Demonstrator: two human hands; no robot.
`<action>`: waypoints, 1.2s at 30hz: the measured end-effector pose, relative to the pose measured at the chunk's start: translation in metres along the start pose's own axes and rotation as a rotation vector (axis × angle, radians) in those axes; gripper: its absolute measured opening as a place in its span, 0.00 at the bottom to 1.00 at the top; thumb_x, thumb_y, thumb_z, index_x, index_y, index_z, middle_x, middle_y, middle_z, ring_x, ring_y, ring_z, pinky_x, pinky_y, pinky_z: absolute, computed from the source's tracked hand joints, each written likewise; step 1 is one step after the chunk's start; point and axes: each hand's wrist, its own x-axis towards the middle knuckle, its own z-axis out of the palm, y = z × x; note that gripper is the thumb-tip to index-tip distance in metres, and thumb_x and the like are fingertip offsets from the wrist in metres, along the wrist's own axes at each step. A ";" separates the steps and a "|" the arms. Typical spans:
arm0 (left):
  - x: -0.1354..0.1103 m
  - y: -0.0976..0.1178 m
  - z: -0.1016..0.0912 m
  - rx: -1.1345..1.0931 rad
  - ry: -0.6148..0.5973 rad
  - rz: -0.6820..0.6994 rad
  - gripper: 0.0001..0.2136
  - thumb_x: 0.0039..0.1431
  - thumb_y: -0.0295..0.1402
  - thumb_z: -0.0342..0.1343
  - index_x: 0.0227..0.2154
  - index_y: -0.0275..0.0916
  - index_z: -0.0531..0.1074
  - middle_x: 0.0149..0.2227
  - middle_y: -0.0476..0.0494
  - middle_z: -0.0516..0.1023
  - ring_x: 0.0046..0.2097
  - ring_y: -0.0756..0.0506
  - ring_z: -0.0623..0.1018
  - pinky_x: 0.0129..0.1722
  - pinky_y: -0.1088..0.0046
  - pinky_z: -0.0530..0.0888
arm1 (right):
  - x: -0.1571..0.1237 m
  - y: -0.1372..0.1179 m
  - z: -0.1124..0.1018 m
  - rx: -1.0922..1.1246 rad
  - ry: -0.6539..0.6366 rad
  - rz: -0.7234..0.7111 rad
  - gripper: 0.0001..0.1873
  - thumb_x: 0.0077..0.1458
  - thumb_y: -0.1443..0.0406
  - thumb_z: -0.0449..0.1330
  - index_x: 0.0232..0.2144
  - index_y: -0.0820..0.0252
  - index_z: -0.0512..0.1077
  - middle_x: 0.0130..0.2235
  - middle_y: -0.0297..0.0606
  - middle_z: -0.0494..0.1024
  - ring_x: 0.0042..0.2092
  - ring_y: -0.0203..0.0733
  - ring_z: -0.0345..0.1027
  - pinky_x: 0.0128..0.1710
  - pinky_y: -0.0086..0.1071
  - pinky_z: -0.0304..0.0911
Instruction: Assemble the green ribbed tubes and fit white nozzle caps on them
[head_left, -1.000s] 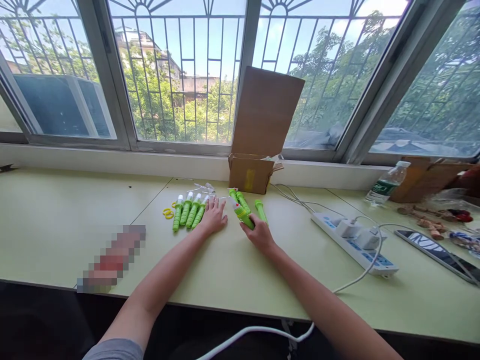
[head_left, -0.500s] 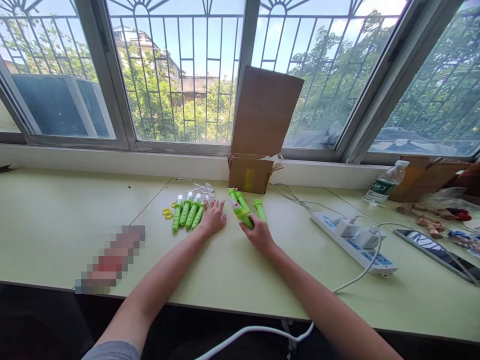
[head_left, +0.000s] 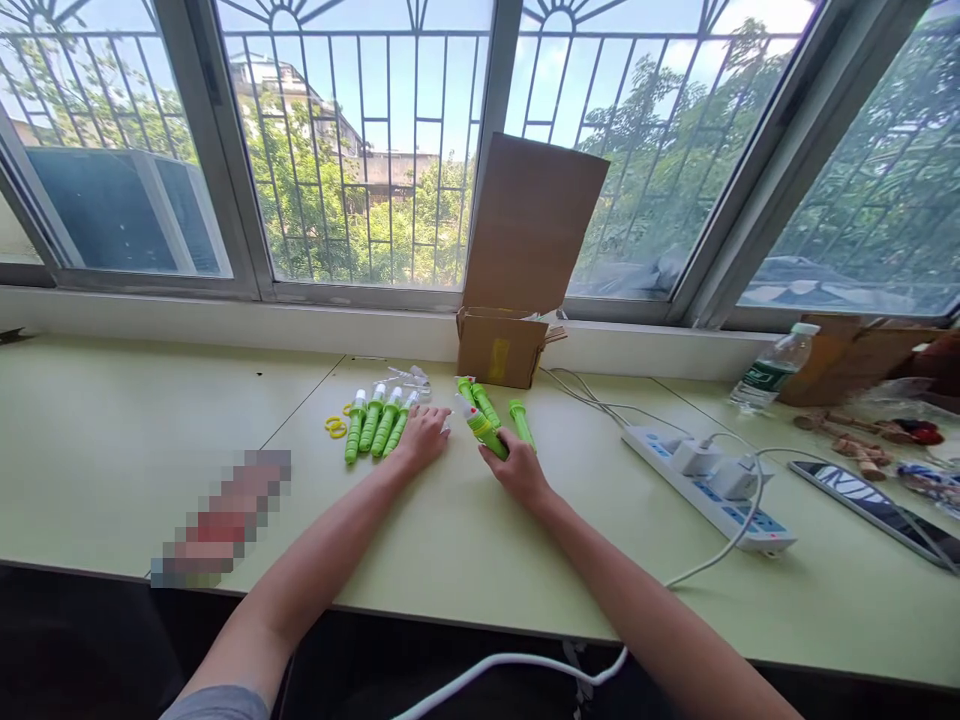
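Note:
My right hand (head_left: 519,468) is closed around a green ribbed tube (head_left: 484,430) with yellow bands and a clear end with a bit of red, which points up and left. My left hand (head_left: 424,440) rests low over the table, its fingers bent together. Something small and clear shows at its fingertips, too little to name. Just left of that hand lie several green ribbed tubes with clear tops (head_left: 373,425) in a row, the rightmost partly covered by it. Two green tubes (head_left: 484,400) lie beyond my right hand, and another green tube (head_left: 521,422) is to its right.
Yellow rings (head_left: 335,427) and clear plastic pieces (head_left: 409,379) lie around the row. An open cardboard box (head_left: 495,345) stands at the window. To the right are a power strip (head_left: 705,490) with cables, a phone (head_left: 877,505) and a water bottle (head_left: 776,368).
My left hand has drawn slightly down toward me, and its fingers have gathered closer. My right hand and its green tube have hardly moved.

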 end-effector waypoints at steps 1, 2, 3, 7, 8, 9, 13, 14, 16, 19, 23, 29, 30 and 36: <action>0.000 -0.001 0.000 -0.045 0.002 0.006 0.15 0.56 0.31 0.51 0.47 0.40 0.67 0.45 0.38 0.73 0.49 0.38 0.70 0.55 0.55 0.58 | 0.000 0.000 0.000 0.001 0.000 -0.002 0.10 0.50 0.56 0.55 0.27 0.56 0.64 0.22 0.34 0.68 0.24 0.40 0.59 0.23 0.30 0.52; 0.000 -0.001 -0.001 -0.101 0.019 0.011 0.15 0.57 0.32 0.51 0.48 0.39 0.67 0.45 0.37 0.73 0.49 0.38 0.71 0.54 0.55 0.59 | 0.000 0.000 0.000 0.002 0.002 -0.006 0.10 0.50 0.56 0.55 0.28 0.56 0.65 0.23 0.34 0.69 0.24 0.40 0.59 0.23 0.30 0.52; 0.000 -0.001 -0.002 -0.166 0.052 0.012 0.15 0.58 0.33 0.50 0.48 0.39 0.67 0.46 0.37 0.73 0.49 0.38 0.71 0.53 0.56 0.61 | 0.000 0.000 0.000 0.001 0.005 -0.012 0.10 0.50 0.56 0.55 0.28 0.56 0.65 0.23 0.34 0.69 0.24 0.40 0.60 0.23 0.31 0.52; 0.004 -0.001 -0.006 -0.510 0.241 -0.057 0.13 0.59 0.35 0.49 0.46 0.39 0.68 0.43 0.38 0.75 0.45 0.40 0.73 0.47 0.63 0.67 | 0.000 0.000 0.000 -0.021 0.019 -0.021 0.10 0.51 0.56 0.55 0.28 0.57 0.66 0.24 0.35 0.70 0.24 0.41 0.61 0.24 0.31 0.52; 0.006 -0.002 -0.007 -0.611 0.279 -0.111 0.13 0.60 0.37 0.49 0.45 0.39 0.69 0.38 0.39 0.76 0.40 0.42 0.75 0.42 0.65 0.69 | 0.000 0.000 0.000 -0.029 0.020 -0.022 0.10 0.51 0.57 0.55 0.29 0.57 0.66 0.24 0.35 0.70 0.24 0.41 0.61 0.25 0.31 0.52; 0.007 -0.003 -0.009 -0.712 0.309 -0.181 0.13 0.60 0.38 0.48 0.43 0.39 0.69 0.33 0.41 0.77 0.33 0.45 0.75 0.37 0.67 0.70 | 0.000 0.000 0.000 -0.036 0.018 -0.026 0.10 0.51 0.57 0.55 0.29 0.57 0.67 0.24 0.35 0.70 0.25 0.41 0.62 0.25 0.31 0.52; 0.011 -0.008 -0.017 -1.020 0.341 -0.437 0.14 0.57 0.43 0.51 0.36 0.37 0.69 0.19 0.50 0.71 0.16 0.52 0.63 0.19 0.76 0.61 | 0.000 0.001 0.000 -0.062 0.010 -0.043 0.11 0.52 0.56 0.55 0.32 0.57 0.69 0.25 0.36 0.71 0.26 0.42 0.63 0.26 0.31 0.53; 0.012 -0.010 -0.020 -1.072 0.340 -0.460 0.13 0.55 0.43 0.52 0.33 0.37 0.70 0.18 0.50 0.71 0.16 0.53 0.62 0.18 0.77 0.59 | -0.001 0.001 0.000 -0.069 0.010 -0.045 0.11 0.52 0.56 0.55 0.32 0.57 0.69 0.25 0.36 0.72 0.26 0.42 0.63 0.26 0.31 0.53; 0.012 -0.012 -0.024 -1.157 0.363 -0.498 0.13 0.53 0.44 0.54 0.29 0.37 0.70 0.17 0.50 0.70 0.15 0.54 0.62 0.17 0.77 0.58 | 0.000 0.001 0.000 -0.082 0.010 -0.048 0.12 0.52 0.55 0.55 0.33 0.56 0.70 0.26 0.36 0.72 0.27 0.42 0.64 0.26 0.31 0.53; 0.012 -0.012 -0.030 -1.220 0.407 -0.560 0.14 0.51 0.44 0.56 0.27 0.36 0.72 0.18 0.49 0.70 0.18 0.51 0.65 0.19 0.75 0.61 | 0.000 0.002 0.000 -0.091 0.004 -0.057 0.12 0.53 0.55 0.55 0.34 0.56 0.71 0.27 0.36 0.74 0.28 0.42 0.65 0.27 0.31 0.53; 0.012 -0.010 -0.034 -1.220 0.421 -0.583 0.15 0.49 0.46 0.58 0.26 0.36 0.72 0.18 0.49 0.68 0.18 0.52 0.65 0.19 0.74 0.61 | -0.001 0.001 -0.001 -0.125 -0.009 -0.078 0.12 0.53 0.56 0.56 0.35 0.56 0.72 0.30 0.36 0.76 0.30 0.42 0.67 0.27 0.30 0.54; 0.008 -0.003 -0.033 -1.124 0.214 -0.385 0.18 0.48 0.48 0.58 0.25 0.34 0.72 0.16 0.52 0.66 0.16 0.55 0.63 0.15 0.79 0.59 | -0.002 -0.002 -0.003 -0.140 -0.055 -0.148 0.13 0.55 0.57 0.55 0.39 0.54 0.73 0.34 0.36 0.78 0.34 0.43 0.69 0.30 0.30 0.58; 0.007 -0.001 -0.032 -1.098 0.154 -0.349 0.18 0.48 0.48 0.59 0.25 0.34 0.73 0.16 0.51 0.66 0.16 0.55 0.63 0.15 0.79 0.59 | -0.003 -0.002 -0.003 -0.137 -0.062 -0.157 0.13 0.55 0.57 0.55 0.41 0.54 0.73 0.36 0.36 0.78 0.36 0.43 0.70 0.31 0.31 0.59; 0.002 0.006 -0.025 -1.007 -0.006 -0.270 0.19 0.48 0.47 0.60 0.28 0.33 0.73 0.18 0.49 0.70 0.17 0.55 0.66 0.15 0.81 0.61 | -0.003 -0.001 -0.003 -0.117 -0.096 -0.220 0.18 0.55 0.58 0.57 0.48 0.53 0.69 0.44 0.38 0.76 0.41 0.46 0.70 0.37 0.34 0.62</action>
